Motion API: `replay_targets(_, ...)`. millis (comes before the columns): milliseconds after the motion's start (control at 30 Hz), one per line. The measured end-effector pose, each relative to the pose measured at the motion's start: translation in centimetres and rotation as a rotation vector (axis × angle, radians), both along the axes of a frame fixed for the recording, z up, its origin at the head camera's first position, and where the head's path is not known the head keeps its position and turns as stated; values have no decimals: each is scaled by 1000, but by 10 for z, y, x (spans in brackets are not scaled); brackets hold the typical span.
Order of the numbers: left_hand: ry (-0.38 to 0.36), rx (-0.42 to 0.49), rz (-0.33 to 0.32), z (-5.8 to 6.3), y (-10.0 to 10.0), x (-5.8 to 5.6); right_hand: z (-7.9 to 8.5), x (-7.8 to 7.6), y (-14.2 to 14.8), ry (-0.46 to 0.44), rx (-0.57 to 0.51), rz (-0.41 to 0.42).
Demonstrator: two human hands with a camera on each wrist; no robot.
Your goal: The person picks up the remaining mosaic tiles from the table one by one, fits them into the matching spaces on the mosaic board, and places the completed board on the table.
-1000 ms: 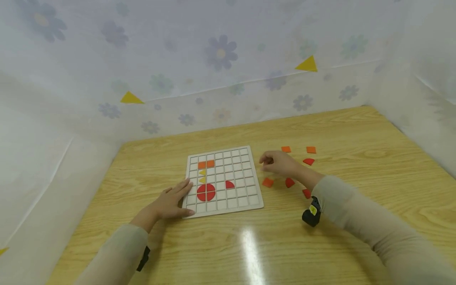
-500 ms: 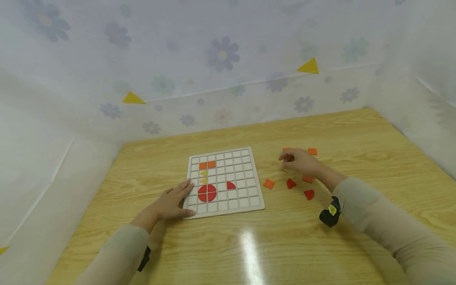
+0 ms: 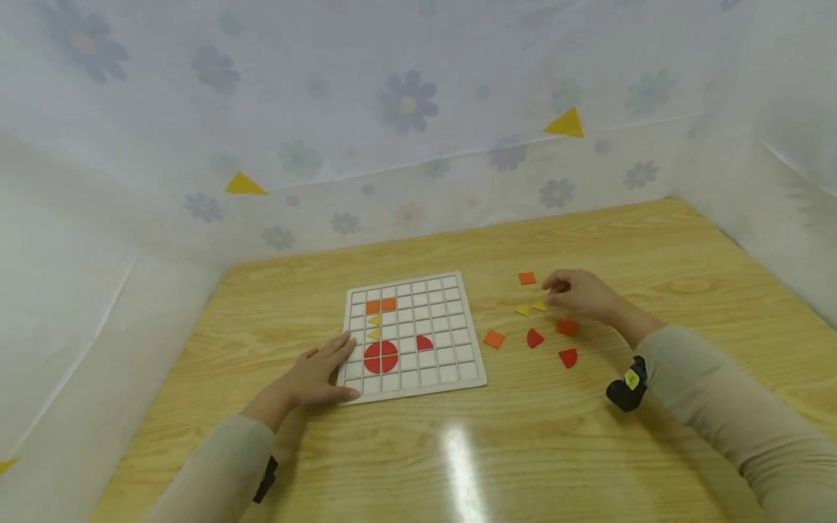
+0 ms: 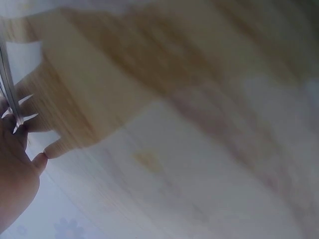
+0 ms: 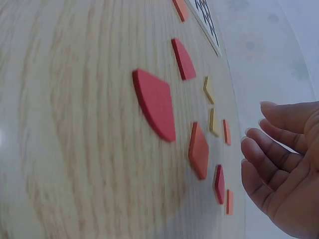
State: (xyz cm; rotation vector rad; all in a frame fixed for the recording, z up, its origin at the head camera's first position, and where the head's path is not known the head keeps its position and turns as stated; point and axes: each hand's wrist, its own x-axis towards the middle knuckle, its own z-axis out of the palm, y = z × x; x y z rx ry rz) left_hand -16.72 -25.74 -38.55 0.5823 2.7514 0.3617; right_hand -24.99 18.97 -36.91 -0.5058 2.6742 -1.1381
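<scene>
My left hand (image 3: 317, 374) rests with spread fingers on the left edge of a white grid board (image 3: 428, 376). The board bears two orange squares (image 3: 381, 306), two yellow triangles (image 3: 374, 320), a red circle (image 3: 381, 357) of quarter pieces and a separate red quarter-circle (image 3: 424, 342). My right hand (image 3: 578, 296) hovers over the loose pieces right of the board, its fingers loosely bent around nothing. Nearest to it lie a yellow triangle (image 3: 539, 306) and an orange square (image 3: 567, 327). In the right wrist view a red piece (image 5: 219, 184) and an orange piece (image 5: 230, 201) show; the hand covers them in the head view.
Other loose pieces lie on the wooden table (image 3: 523, 436): an orange square (image 3: 527, 278) at the back, another orange square (image 3: 493, 339) by the board, and red quarter-circles (image 3: 535, 338). White flowered cloth (image 3: 405, 167) walls the table's back and sides.
My right hand has moved right from beside the board across the loose pieces, uncovering two yellow triangles and covering the back right pieces. My left hand stays on the board.
</scene>
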Motion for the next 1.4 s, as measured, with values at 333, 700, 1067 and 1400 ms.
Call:
replay_targets(333,-5,-7,4,-2,-2,-3,-2,-6,19,-46,23,-54)
replay_targets(700,-8,-9,1,-4,-2,-2,-6,-7,30,-64,13,-71)
replay_targets(1067,-4,-7,3,-7,-3,-3,-14,-12,38,-52,59,-67)
replay_targets(1400,41,42,-23,-7,-4,-1,-19,-14,36,-33,103,-35)
